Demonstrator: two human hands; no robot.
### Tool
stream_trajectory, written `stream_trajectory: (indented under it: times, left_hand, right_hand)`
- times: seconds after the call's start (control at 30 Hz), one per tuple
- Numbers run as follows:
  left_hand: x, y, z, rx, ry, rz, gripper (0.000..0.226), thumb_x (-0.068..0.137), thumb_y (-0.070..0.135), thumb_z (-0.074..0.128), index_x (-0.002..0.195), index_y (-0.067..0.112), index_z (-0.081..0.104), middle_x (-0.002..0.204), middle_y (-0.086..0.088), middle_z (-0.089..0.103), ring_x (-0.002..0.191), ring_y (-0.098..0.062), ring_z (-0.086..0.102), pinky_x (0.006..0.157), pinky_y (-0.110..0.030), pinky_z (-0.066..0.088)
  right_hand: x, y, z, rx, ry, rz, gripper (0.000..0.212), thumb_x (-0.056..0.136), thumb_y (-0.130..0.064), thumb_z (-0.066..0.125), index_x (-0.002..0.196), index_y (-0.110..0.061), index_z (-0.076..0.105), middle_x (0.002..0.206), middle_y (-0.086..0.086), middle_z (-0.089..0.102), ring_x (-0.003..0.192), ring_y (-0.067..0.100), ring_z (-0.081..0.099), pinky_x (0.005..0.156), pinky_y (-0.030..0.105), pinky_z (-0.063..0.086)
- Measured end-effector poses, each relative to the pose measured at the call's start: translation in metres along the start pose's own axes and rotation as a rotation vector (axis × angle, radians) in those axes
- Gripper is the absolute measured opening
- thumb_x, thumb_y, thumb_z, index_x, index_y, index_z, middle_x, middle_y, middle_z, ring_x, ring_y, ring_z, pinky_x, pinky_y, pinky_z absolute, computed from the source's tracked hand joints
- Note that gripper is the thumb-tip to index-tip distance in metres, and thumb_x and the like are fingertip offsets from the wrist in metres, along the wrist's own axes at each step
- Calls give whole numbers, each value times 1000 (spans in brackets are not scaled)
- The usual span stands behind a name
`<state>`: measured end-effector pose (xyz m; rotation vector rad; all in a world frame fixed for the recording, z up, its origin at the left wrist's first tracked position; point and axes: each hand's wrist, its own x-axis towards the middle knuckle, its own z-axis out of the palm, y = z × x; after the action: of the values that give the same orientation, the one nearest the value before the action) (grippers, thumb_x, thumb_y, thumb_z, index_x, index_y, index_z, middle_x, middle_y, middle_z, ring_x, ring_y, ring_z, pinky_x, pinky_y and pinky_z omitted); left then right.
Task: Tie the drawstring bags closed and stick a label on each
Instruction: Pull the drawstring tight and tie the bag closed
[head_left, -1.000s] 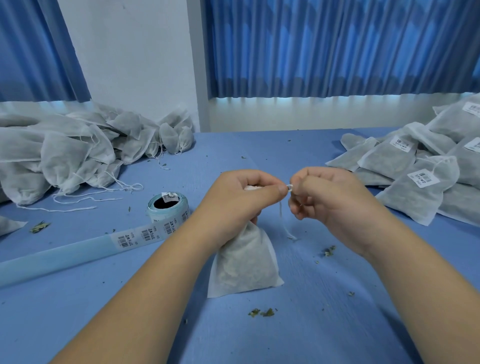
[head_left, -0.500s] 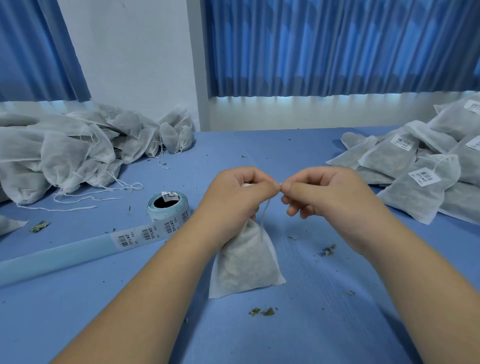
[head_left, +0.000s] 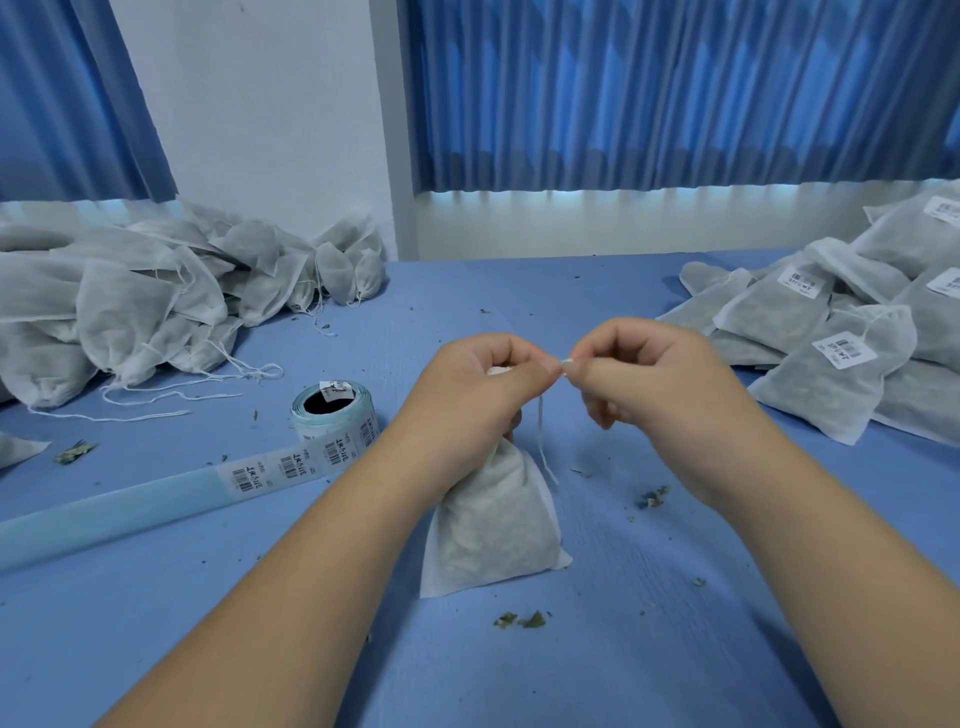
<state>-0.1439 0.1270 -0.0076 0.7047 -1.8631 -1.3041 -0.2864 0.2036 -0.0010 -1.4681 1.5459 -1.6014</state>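
Head view. L hand (head_left: 480, 395) raised over table (head_left: 675, 649), fist curled round neck of bag (head_left: 493, 530), thumb + forefinger pinched on string (head_left: 541, 431) at fist's right edge. R hand (head_left: 654, 384) level w/ it, knuckles up, fingers curled in, thumb + forefinger nipping same string; a short white bit shows between the two pinches, tips nearly touching. Both forearms angled in from bottom corners, wrists bent slightly down.

Bag hangs from L fist, bottom edge resting on table below & between wrists, leaning a little; greenish fill visible through fabric. Loose string tail drops from the pinch, down past bag's right side, just under R hand.

Label roll (head_left: 332, 415) left of L forearm, near; its strip (head_left: 156, 499) runs away to far left. Heap of unlabelled bags (head_left: 135, 312) well left & beyond L hand, strings trailing. Labelled stack (head_left: 841, 353) right of R hand, beyond it. Leaf crumbs (head_left: 522, 619) near side of bag, between forearms; more (head_left: 652, 498) under R wrist.

Vs 0.5 s ago: hands almost same place, pinch points a touch apart now so white string shows between; tail hangs longer & straighter. Vs 1 s ago: similar string bit between tips, R hand slightly higher. Bag, roll, heaps unmoved.
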Motion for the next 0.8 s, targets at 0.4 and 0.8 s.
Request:
stream_trajectory:
  times: [0.4,0.8]
  left_hand:
    - [0,1,-5,-124,-2,36,19,88,23,69,70,23,67,54,7,42,47,-11,38,52,-25,39]
    - [7,-5,-7,162,140,150,23,93,23,65,71,27,61,47,22,48,44,2,41,48,-10,35]
  right_hand:
    - [0,-12,-6,764,-234,330,7,69,-17,57,64,-13,56,53,-6,19,39,8,22,38,20,22]
    - [-3,-12,-8,638,-329,299,17,68,-26,69,62,-14,58,52,-6,21,41,8,26,40,20,29]
